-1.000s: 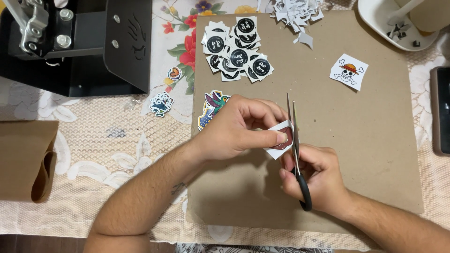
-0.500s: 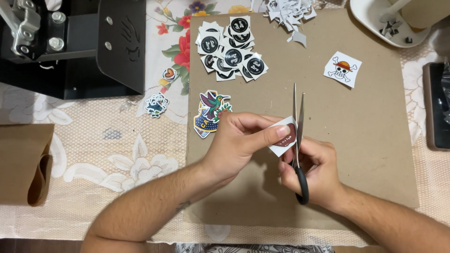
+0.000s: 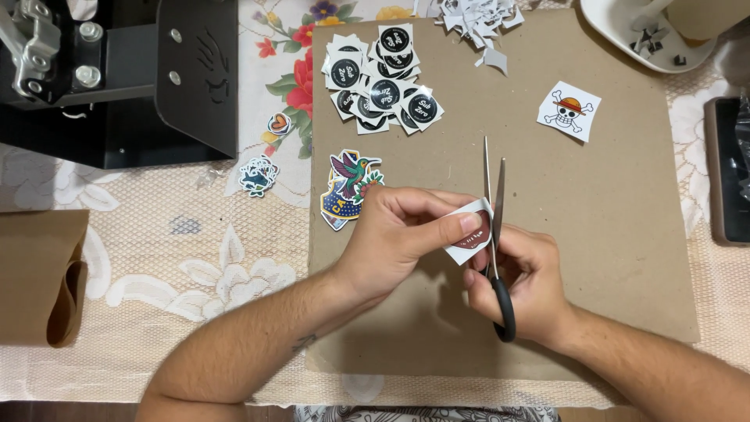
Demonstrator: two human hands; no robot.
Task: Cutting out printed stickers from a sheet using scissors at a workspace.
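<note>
Cardboard (image 3: 625, 234) beneath; hands pinch sticker (image 3: 471, 234), apparently between scissors (image 3: 494, 227).

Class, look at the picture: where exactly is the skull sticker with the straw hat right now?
In the head view, the skull sticker lies alone on the upper right of the brown cardboard sheet, right of the pile of round black stickers and beyond the scissors.

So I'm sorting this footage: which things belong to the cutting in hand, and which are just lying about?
In use:
- left hand pinching the paper cutout
- right hand working the scissors
- cardboard sheet underneath

Lying about:
- pile of round black stickers
- skull sticker
- hummingbird sticker
- paper scraps
- black press
</note>
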